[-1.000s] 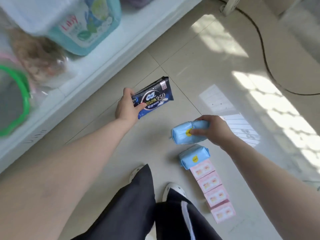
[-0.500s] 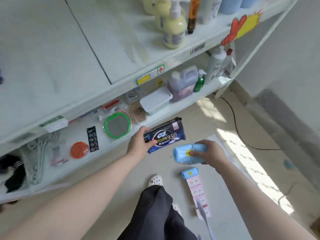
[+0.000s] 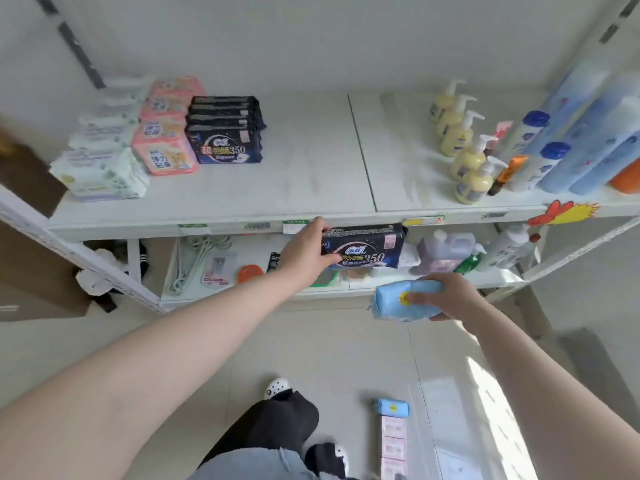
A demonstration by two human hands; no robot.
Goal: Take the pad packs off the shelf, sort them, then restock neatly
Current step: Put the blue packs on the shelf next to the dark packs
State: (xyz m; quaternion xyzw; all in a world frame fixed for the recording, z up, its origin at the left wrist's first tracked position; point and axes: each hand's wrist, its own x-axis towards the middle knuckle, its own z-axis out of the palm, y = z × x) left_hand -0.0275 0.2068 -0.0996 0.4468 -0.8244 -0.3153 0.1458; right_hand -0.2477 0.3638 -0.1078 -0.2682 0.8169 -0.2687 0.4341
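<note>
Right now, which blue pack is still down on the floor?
The small light blue pack by the row of pink packs lies on the floor. The other light blue pack is held up in the right hand.

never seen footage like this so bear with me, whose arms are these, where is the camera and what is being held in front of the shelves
There is no machine here. A person wears a wide-angle camera on the head, so you look down along their own two arms.

The left hand grips a dark navy pad pack at the edge of the upper shelf. The right hand holds a light blue pack lower down.

On that shelf stand rows of white packs, pink packs and matching navy packs, with pump bottles to the right. On the floor lie another blue pack and a row of pale pink packs.
</note>
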